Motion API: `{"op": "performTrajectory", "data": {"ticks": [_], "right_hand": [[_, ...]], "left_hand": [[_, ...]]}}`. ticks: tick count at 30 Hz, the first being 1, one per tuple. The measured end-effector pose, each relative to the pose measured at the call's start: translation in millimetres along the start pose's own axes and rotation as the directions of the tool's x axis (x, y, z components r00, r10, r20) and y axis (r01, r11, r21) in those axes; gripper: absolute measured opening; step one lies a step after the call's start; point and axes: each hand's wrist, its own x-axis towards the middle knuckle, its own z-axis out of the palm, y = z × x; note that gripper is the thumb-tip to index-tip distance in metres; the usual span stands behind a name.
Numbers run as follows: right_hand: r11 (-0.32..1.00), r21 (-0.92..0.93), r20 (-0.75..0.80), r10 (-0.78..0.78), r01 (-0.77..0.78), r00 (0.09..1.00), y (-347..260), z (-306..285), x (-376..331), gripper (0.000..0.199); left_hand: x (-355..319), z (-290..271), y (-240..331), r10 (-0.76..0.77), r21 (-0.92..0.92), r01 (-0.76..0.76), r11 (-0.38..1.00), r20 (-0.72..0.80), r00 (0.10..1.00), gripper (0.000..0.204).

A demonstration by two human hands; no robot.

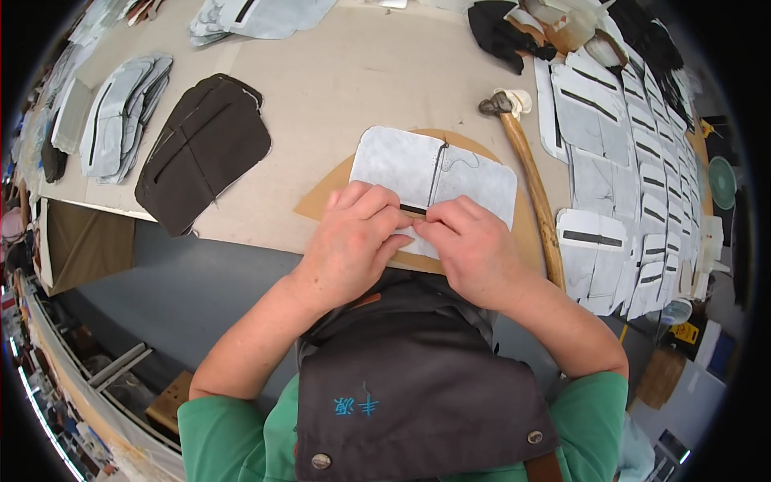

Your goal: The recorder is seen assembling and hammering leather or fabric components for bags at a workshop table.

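Note:
A pale grey-white fabric panel (482,186) lies on a tan board (332,178) at the table's near edge. A dark seam runs down its middle, and a short black strip (413,209) crosses it. My left hand (350,241) and my right hand (472,247) meet over the panel's lower part, just below the strip. Both have bent fingers, with thumbs and fingertips pinched close together at the strip's near edge. A narrow tan edge shows between the fingertips; its kind is hard to make out. The fingers hide part of the panel.
A hammer (530,173) with a wooden handle lies right of the board. Dark brown fabric panels (210,145) rest at left, near stacked grey panels (120,120). Rows of similar pale panels (598,169) cover the right side. Black cloth (499,36) sits at the back.

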Motion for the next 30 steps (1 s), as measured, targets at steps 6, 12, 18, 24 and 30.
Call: {"op": "performTrajectory", "data": {"ticks": [6, 12, 18, 24, 30], "right_hand": [[0.938, 0.283, 0.05, 0.192, -0.198, 0.98, -0.5, -14.6, 5.5, 0.03], [0.9, 0.285, 0.161, 0.293, -0.329, 0.942, -0.2, -28.0, 4.3, 0.023], [0.919, 0.25, 0.132, 0.28, -0.305, 0.951, 7.0, -20.1, 6.6, 0.017], [0.942, 0.182, 0.193, 0.247, -0.283, 0.949, 15.7, -23.5, 20.3, 0.007], [0.961, 0.111, 0.218, 0.227, -0.255, 0.949, 13.8, -24.6, 26.8, 0.006]], "left_hand": [[-7.8, -2.2, -4.0, -0.014, 0.052, 0.017, 0.999, -0.052, 0.999, 0.029], [3.6, -6.0, 13.4, 0.037, 0.102, -0.03, 0.994, -0.062, 0.997, 0.029], [-12.5, 23.8, 17.5, 0.056, 0.072, -0.045, 0.996, -0.156, 0.986, 0.023], [-18.5, 27.8, 17.5, 0.041, 0.111, -0.023, 0.994, -0.162, 0.986, 0.027], [-18.1, 27.4, 15.6, 0.1, 0.162, -0.075, 0.984, -0.153, 0.983, 0.03]]}}
